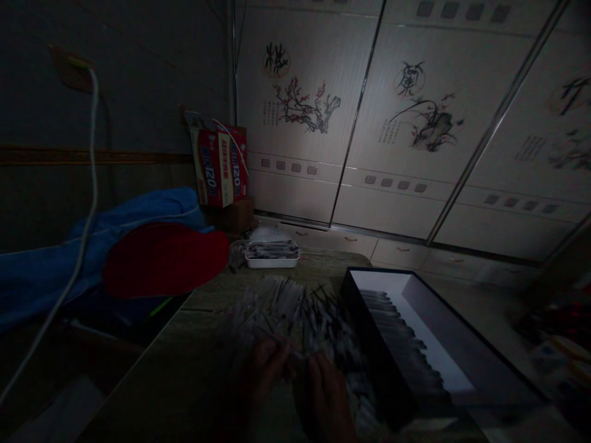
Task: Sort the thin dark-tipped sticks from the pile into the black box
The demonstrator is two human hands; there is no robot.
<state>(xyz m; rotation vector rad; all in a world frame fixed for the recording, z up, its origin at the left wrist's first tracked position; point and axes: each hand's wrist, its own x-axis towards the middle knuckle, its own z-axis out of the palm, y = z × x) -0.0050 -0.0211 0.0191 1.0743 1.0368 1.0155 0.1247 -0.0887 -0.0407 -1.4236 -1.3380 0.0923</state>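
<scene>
The room is very dim. On the table [194,369] lies a loose heap of thin dark sticks in clear sleeves [295,314]. My left hand [265,366] and my right hand [327,394] are close together at the near edge of the heap. Their fingers are curled and seem to pinch one thin stick between them, but the dark hides the detail. Right of the hands stands a long black box with a white inside [429,344], with a row of the same sticks laid in it.
A small white tray of sticks [271,253] sits at the table's far end. A red and yellow carton [219,163], a red round thing [161,258] and blue cloth [55,264] are at the left. A white cable [90,184] hangs down. Painted cabinet doors [415,123] stand behind.
</scene>
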